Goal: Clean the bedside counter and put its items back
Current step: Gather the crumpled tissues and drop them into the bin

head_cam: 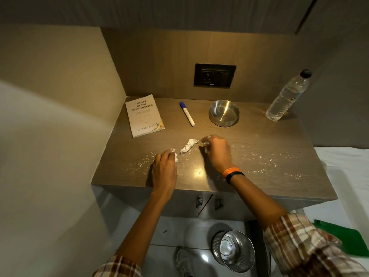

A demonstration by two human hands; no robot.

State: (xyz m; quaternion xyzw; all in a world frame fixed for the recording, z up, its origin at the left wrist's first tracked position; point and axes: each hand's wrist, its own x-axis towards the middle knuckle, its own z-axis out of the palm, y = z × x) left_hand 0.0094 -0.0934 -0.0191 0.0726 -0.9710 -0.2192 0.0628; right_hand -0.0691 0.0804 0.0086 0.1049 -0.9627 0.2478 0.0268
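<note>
The wooden bedside counter [259, 166] is dusted with white crumbs across its front half. My left hand [164, 166] rests on it, fingers closed on a crumpled white paper scrap [175, 155]. Just right of it a second crumpled paper scrap [188, 145] lies loose. My right hand [216, 150] is curled over the counter with a small pale scrap showing between its fingers. Further back lie a white book [143, 115], a blue-capped marker [187, 113], a steel bowl [224, 114] and a clear water bottle [287, 95].
A dark wall socket plate [214, 75] sits above the counter. Two cabinet handles [208, 202] hang below its front edge. A steel waste bin [233, 250] stands on the tiled floor. A white bed [343, 176] with a green cloth [345, 238] lies to the right.
</note>
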